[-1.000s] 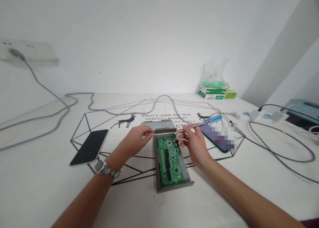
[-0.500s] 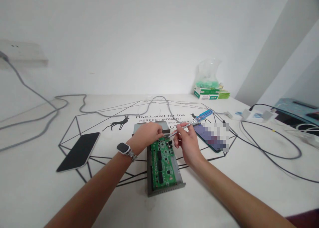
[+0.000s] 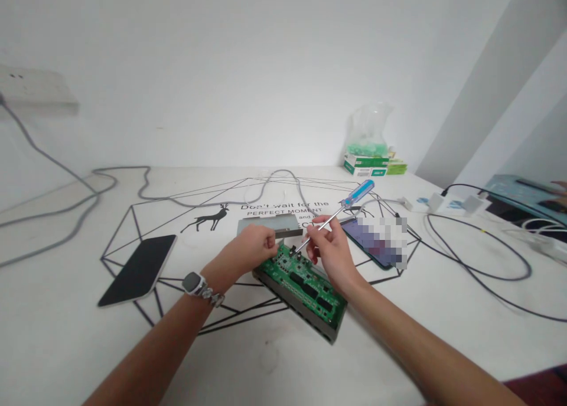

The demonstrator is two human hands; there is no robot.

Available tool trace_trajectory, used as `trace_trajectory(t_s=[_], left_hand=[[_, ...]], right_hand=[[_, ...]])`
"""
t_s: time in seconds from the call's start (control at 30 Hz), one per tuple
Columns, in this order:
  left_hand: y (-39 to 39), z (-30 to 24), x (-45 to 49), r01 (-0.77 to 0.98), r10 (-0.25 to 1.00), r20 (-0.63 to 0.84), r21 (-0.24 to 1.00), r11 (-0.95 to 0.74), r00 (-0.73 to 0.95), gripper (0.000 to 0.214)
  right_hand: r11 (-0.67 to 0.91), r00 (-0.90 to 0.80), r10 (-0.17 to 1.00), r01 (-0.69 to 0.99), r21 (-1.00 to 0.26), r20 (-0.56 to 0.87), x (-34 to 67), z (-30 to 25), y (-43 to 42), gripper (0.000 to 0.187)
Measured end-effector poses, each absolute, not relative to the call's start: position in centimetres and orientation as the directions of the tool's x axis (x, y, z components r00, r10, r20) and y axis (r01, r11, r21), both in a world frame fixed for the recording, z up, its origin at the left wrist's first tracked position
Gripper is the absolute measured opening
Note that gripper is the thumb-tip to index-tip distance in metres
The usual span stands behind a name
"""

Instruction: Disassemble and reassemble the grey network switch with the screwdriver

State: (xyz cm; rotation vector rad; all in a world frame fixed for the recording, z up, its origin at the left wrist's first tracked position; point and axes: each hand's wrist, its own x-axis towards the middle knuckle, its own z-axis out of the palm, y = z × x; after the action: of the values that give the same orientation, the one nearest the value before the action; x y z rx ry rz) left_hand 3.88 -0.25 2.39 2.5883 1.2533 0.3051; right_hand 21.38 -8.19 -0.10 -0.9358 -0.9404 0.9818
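Observation:
A green circuit board (image 3: 305,279) lies in a dark grey metal casing (image 3: 292,307), turned at an angle on the table. My right hand (image 3: 330,249) pinches the shaft of a screwdriver (image 3: 339,213) whose blue, clear-ended handle points up and away to the right. Its tip reaches down to the small black parts at the board's far end. My left hand (image 3: 256,244) has its fingers closed at the far left corner of the casing. Just behind that hand lies a grey metal cover (image 3: 287,223) with a folded edge.
On the left lies a dark tablet or phone (image 3: 139,270); another phone (image 3: 374,243) is on the right. A power strip (image 3: 443,205) with black cables stands farther right. Small boxes (image 3: 365,163) under a plastic bag sit at the back. A grey cable (image 3: 195,205) crosses the table.
The casing and board have turned, the near end swinging to the right. My left hand has shifted slightly left and down; the screwdriver now stands more steeply with its tip on the board.

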Motion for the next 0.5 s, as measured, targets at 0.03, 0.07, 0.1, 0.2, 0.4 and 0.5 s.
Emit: trace_trajectory(t_s=[0.03, 0.07, 0.1, 0.2, 0.4, 0.5], left_hand=[[-0.4, 2.3, 3.5, 0.740, 0.801, 0.069, 0.343, -0.579, 0.595, 0.015], [-0.6, 2.2, 3.1, 0.739, 0.810, 0.069, 0.370, -0.563, 0.583, 0.017], [-0.7, 2.0, 2.7, 0.732, 0.814, 0.081, 0.395, -0.556, 0.575, 0.020], [-0.9, 1.5, 1.7, 0.668, 0.796, 0.155, 0.465, -0.581, 0.585, 0.031], [-1.3, 1.5, 1.5, 0.448, 0.729, 0.374, 0.602, -0.661, 0.574, 0.024], [-1.7, 1.6, 2.2, 0.332, 0.738, 0.395, 0.708, -0.624, 0.547, 0.025]], right_hand=[[0.267, 0.248, 0.946, -0.221, -0.938, 0.211, 21.3, -0.2, -8.2, 0.035], [0.267, 0.228, 0.948, -0.193, -0.944, 0.222, 21.3, -0.2, -8.3, 0.034], [0.272, 0.208, 0.949, -0.161, -0.949, 0.237, 21.3, -0.4, -8.3, 0.033], [0.300, 0.160, 0.944, -0.044, -0.953, 0.289, 21.3, -0.5, -8.2, 0.032], [0.381, 0.060, 0.915, 0.193, -0.904, 0.398, 20.9, 1.2, -6.5, 0.028], [0.436, -0.017, 0.893, 0.275, -0.857, 0.449, 20.2, 3.0, -4.9, 0.027]])
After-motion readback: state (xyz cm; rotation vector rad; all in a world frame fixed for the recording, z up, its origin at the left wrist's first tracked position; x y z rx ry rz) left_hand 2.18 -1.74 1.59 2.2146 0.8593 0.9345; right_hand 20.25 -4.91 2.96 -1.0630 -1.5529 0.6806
